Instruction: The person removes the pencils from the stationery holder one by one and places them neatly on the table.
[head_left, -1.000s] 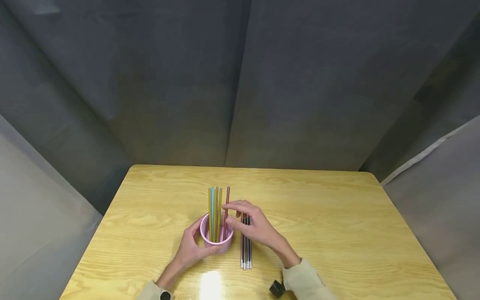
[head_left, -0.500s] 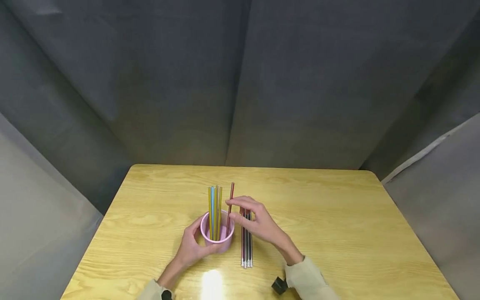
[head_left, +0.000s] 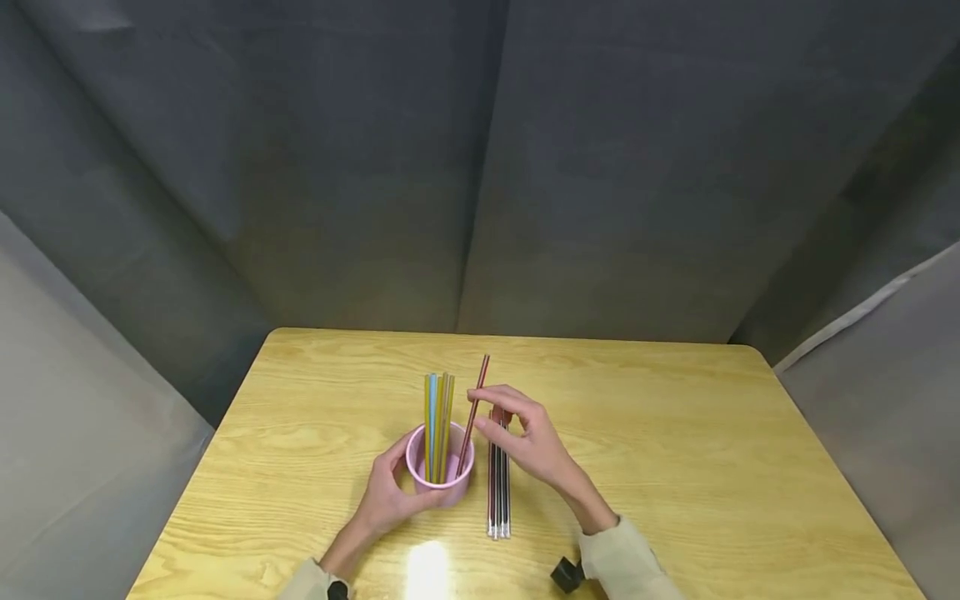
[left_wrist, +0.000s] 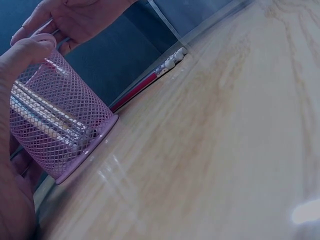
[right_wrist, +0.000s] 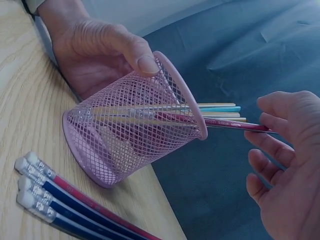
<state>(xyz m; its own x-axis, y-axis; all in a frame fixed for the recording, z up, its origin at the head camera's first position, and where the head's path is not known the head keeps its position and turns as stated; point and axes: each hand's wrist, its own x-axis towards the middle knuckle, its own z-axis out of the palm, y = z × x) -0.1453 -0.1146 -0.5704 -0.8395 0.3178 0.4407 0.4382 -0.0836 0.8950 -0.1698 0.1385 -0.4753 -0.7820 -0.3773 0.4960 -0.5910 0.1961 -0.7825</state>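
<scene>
A pink mesh pencil cup [head_left: 456, 495] stands on the table, gripped round its side by my left hand [head_left: 392, 493]. Several yellow pencils and a blue one [head_left: 432, 408] lean together inside it. My right hand [head_left: 534, 435] pinches a red pencil [head_left: 481, 379] near its upper end. The pencil tilts to the right, its eraser end inside the cup, as the right wrist view shows through the mesh. In the left wrist view the thumb [left_wrist: 30, 52] lies at the cup's rim.
Several dark and red pencils [head_left: 498, 492] with white erasers lie side by side on the wooden table [head_left: 675, 467], just right of the cup, partly under my right hand. Grey curtains [head_left: 375, 167] hang behind and at both sides.
My right hand has moved a little right and away, and the red pencil it pinches tilts more to the right and sits slightly higher. The left hand still holds the cup.
</scene>
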